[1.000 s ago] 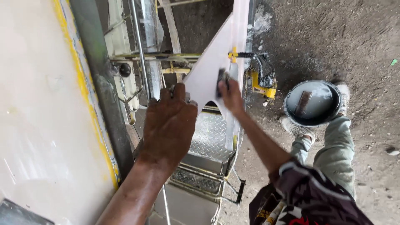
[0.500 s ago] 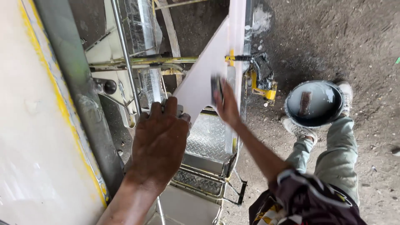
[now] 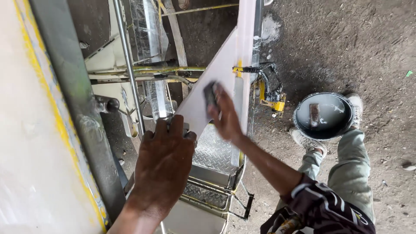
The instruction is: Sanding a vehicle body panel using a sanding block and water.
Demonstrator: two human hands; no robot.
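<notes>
My right hand [image 3: 225, 117] presses a small dark sanding pad [image 3: 210, 94] flat against a white slanted panel [image 3: 216, 73] of a vehicle body. My left hand [image 3: 164, 164] rests with its fingers laid over the panel's lower edge, next to a grey metal post [image 3: 78, 99]. It holds nothing. My right arm reaches in from the lower right, out of a dark patterned sleeve [image 3: 320, 208].
A chequered metal step [image 3: 214, 151] lies below the panel. A round dark bowl [image 3: 323, 115] with liquid and a small block in it stands on the dirt ground beside my shoes. A yellow bracket [image 3: 273, 97] sticks out near the panel's edge.
My right hand has slid the pad slightly left and down across the white panel. My left hand has stayed on the panel's lower edge while the view shifted.
</notes>
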